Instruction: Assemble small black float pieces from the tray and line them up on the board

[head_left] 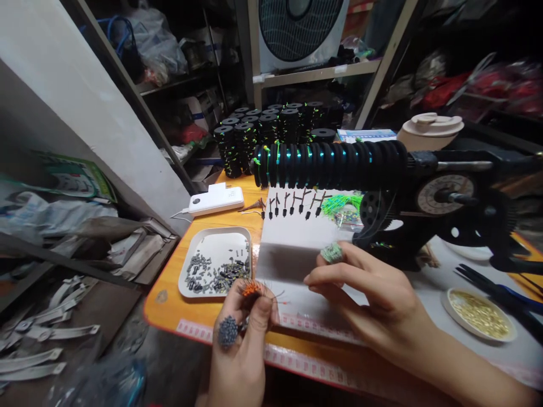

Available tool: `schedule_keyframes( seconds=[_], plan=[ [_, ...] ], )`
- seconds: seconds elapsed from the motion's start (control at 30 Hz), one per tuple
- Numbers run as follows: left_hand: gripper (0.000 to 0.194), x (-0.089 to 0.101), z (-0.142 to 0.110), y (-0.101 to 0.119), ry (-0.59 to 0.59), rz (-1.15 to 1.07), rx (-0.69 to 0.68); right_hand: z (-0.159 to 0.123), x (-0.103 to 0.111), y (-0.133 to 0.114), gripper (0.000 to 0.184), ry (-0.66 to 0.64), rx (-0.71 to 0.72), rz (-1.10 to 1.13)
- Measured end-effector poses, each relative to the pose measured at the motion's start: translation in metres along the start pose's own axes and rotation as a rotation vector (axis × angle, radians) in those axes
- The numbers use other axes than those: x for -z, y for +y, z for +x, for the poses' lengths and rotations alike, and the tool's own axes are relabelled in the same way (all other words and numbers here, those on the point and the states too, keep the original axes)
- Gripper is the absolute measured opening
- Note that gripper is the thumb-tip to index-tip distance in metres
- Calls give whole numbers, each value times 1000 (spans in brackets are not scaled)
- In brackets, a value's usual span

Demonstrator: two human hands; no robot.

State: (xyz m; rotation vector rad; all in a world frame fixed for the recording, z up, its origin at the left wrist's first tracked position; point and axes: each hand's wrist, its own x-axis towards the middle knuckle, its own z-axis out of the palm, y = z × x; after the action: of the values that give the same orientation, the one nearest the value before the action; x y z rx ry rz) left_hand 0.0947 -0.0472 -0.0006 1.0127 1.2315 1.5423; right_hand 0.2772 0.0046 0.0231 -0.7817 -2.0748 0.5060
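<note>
My left hand (248,339) is closed around a bundle of thin wires (253,289) with orange bits at the top. A tight cluster of dark grey ends (228,332) sticks out at its left side. A hand's width to the right, my right hand (365,294) is held with thumb and a finger pinched together; whatever is between them is too small to make out. Pale green textured material (332,252) covers or sits at one of its fingertips. Behind the hands, a row of black spools (331,164) with coloured bits sits on the shaft of a black machine (394,198).
A white tray (184,277) of small grey and dark parts stands left. Small black-ended pieces (292,210) lie on white paper beside green strands (343,203). At right are a dish (448,311) of gold pieces and pliers (487,282). Stacked black spools (269,130) and a white power bank (216,200) stand behind.
</note>
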Motion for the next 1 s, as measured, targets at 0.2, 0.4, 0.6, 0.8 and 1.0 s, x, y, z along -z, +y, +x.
schedule_keyframes(
  seconds=[0.2,0.4,0.6,0.8,1.0],
  plan=[
    [11,4,5,-8,66,262,-543,0,-1,-3,21,-28,0,20],
    [7,5,10,-17,130,307,-838,0,-1,-8,21,-7,-6,17],
    [7,0,10,-18,132,276,-844,0,-2,-8,22,1,-6,28],
    [5,-11,5,-16,201,190,-734,0,-2,-11,21,-1,-12,48],
    [11,-25,0,-17,137,109,-545,3,-6,-17,15,64,-11,104]
  ],
)
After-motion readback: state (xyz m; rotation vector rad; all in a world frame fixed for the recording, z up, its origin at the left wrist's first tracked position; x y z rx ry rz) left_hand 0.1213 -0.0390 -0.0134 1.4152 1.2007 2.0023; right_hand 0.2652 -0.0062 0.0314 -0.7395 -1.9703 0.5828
